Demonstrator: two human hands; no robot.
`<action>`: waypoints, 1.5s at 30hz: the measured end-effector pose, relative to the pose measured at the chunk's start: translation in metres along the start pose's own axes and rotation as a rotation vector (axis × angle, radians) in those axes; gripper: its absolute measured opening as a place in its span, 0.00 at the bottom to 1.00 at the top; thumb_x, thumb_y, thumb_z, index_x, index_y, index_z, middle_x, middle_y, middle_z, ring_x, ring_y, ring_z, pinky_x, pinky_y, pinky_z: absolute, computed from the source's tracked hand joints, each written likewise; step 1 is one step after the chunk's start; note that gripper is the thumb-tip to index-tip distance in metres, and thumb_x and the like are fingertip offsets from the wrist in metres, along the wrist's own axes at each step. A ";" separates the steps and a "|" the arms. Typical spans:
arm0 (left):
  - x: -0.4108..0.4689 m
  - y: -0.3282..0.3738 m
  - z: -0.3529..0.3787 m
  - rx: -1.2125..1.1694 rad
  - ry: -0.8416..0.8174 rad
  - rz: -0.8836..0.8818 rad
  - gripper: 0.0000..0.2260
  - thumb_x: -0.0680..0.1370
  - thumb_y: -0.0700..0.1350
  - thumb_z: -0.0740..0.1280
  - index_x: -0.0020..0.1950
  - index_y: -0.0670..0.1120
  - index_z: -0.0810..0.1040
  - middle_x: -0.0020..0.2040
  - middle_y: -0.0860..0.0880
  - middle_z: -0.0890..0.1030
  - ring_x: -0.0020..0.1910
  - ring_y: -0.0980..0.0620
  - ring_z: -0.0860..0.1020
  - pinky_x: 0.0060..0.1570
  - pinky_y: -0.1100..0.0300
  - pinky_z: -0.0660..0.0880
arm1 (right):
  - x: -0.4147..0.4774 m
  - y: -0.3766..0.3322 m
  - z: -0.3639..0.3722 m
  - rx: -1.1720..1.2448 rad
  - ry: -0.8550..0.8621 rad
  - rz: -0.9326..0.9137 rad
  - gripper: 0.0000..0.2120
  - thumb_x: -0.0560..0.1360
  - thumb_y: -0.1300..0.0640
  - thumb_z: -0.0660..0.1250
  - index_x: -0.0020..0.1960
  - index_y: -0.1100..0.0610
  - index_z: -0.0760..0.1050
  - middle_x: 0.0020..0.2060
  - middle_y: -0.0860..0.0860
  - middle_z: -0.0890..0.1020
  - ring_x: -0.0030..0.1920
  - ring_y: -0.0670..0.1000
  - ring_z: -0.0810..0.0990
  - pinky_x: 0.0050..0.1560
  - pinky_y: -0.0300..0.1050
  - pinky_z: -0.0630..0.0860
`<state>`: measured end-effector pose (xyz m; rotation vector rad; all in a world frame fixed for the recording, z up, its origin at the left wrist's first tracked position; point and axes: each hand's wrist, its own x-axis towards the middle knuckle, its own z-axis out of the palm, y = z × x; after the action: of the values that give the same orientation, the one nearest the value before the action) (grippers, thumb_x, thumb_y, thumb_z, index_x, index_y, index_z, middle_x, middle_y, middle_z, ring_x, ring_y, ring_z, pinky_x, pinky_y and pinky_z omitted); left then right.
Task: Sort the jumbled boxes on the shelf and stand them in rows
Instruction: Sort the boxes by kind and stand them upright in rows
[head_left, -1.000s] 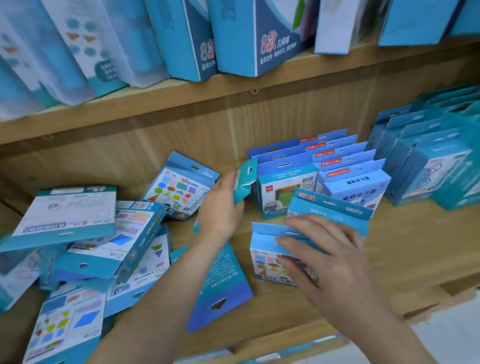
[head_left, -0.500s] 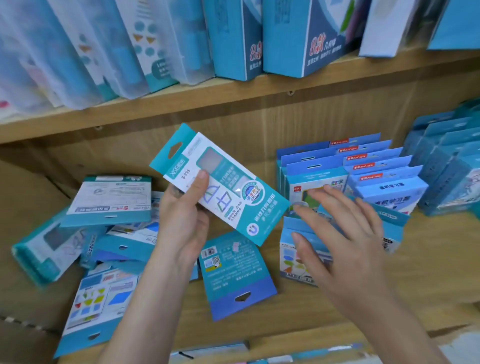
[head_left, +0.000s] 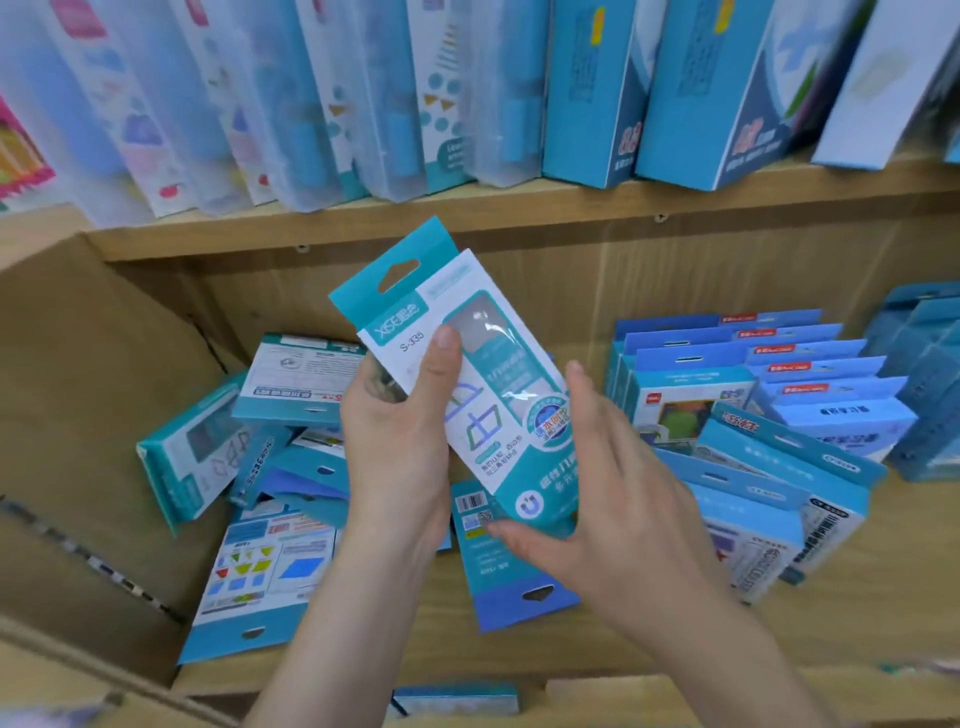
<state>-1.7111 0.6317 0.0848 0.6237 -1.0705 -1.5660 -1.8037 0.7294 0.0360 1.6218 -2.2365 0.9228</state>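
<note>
glossy cardboard box (head_left: 467, 384), matt wooden shelf (head_left: 623, 639), translucent plastic cases (head_left: 291, 104)

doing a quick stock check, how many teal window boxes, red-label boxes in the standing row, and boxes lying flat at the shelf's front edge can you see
teal window box: 2
red-label box: 5
flat box at front edge: 2
total: 9

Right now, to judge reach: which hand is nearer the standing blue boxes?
Right. The right hand is just left of the standing blue boxes; the left hand, gripping the teal box, is farther left.
</note>
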 end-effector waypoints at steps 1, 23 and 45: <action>-0.002 0.002 -0.002 -0.001 -0.012 -0.001 0.10 0.72 0.49 0.69 0.50 0.46 0.79 0.49 0.45 0.84 0.50 0.44 0.82 0.52 0.47 0.79 | 0.000 -0.005 0.001 -0.011 -0.003 0.024 0.53 0.61 0.30 0.63 0.76 0.56 0.49 0.57 0.51 0.74 0.48 0.54 0.79 0.37 0.47 0.77; -0.078 -0.024 0.027 0.391 -0.626 0.073 0.09 0.65 0.55 0.73 0.41 0.53 0.83 0.34 0.53 0.84 0.32 0.56 0.81 0.32 0.65 0.75 | -0.056 0.011 -0.076 0.308 0.135 0.455 0.43 0.53 0.37 0.70 0.66 0.43 0.61 0.54 0.37 0.73 0.57 0.40 0.71 0.53 0.47 0.75; -0.166 -0.183 0.251 0.833 -0.800 0.308 0.15 0.74 0.53 0.65 0.60 0.59 0.73 0.47 0.62 0.81 0.45 0.62 0.78 0.46 0.56 0.77 | -0.121 0.282 -0.172 0.109 0.404 0.718 0.39 0.58 0.41 0.75 0.64 0.52 0.66 0.51 0.49 0.69 0.50 0.43 0.68 0.45 0.45 0.69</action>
<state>-1.9627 0.8689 0.0147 0.3118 -2.3525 -1.0468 -2.0486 0.9805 0.0066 0.5394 -2.4960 1.3971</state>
